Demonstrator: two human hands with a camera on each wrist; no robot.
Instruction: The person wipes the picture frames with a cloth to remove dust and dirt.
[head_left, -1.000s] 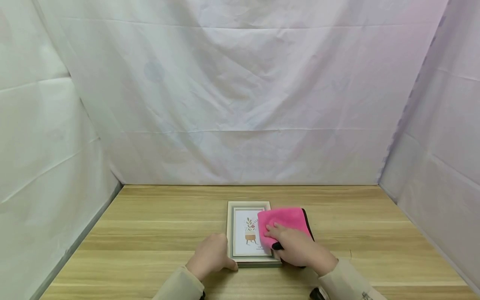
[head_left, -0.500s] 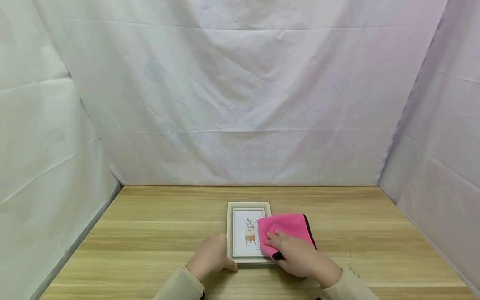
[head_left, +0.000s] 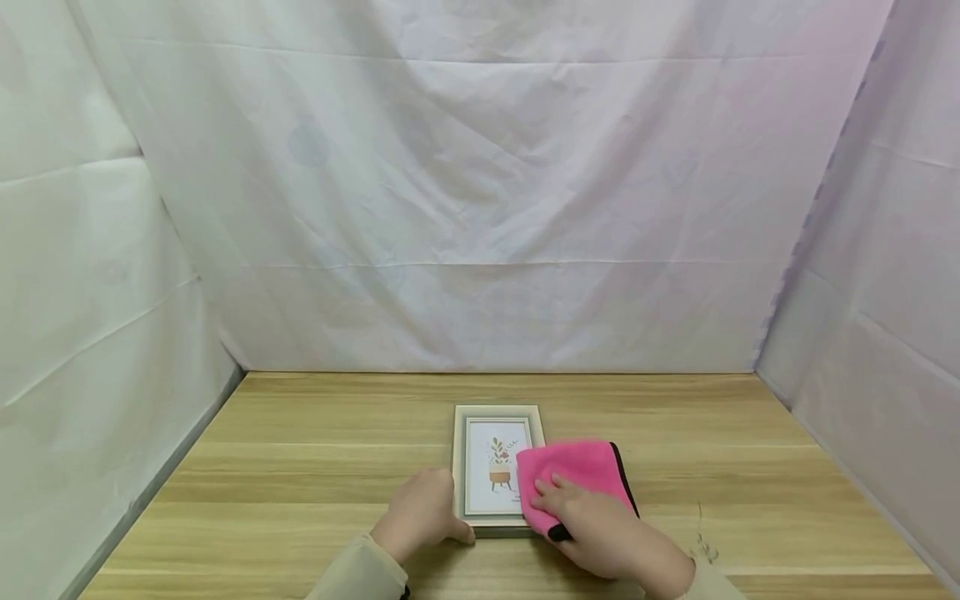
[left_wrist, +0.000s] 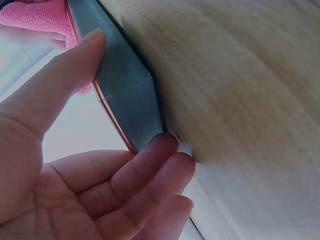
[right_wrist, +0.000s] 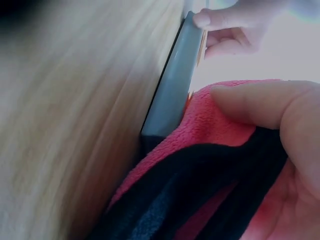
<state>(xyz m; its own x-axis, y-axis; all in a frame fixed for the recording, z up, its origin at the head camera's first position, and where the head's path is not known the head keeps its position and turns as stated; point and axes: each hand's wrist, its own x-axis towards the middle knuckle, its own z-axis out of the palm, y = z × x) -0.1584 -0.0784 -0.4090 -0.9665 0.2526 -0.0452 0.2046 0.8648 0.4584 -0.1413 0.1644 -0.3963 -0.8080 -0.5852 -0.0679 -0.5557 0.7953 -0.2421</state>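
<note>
A picture frame [head_left: 498,412] with a pale border and a potted-plant print lies flat on the wooden table. My left hand [head_left: 422,513] grips its near left corner. In the left wrist view, the thumb [left_wrist: 75,65] presses one grey side of the frame [left_wrist: 132,112] and the fingers [left_wrist: 145,180] touch the adjoining side. My right hand [head_left: 600,525] holds a folded pink cloth [head_left: 585,462] with black trim over the frame's near right part. In the right wrist view, the thumb [right_wrist: 255,102] lies on the cloth [right_wrist: 205,115]; the fingertips beneath are hidden there.
The wooden table [head_left: 315,442] extends around the frame. White fabric hangs behind it as a back curtain [head_left: 480,208], with more sheets at the left [head_left: 97,292] and right [head_left: 885,333]. A thin dark mark [head_left: 703,542] shows on the table beside the right wrist.
My right hand has slid the pink cloth toward me along the frame's right side, showing more of its upper right border. The left hand and the frame stay in place.
</note>
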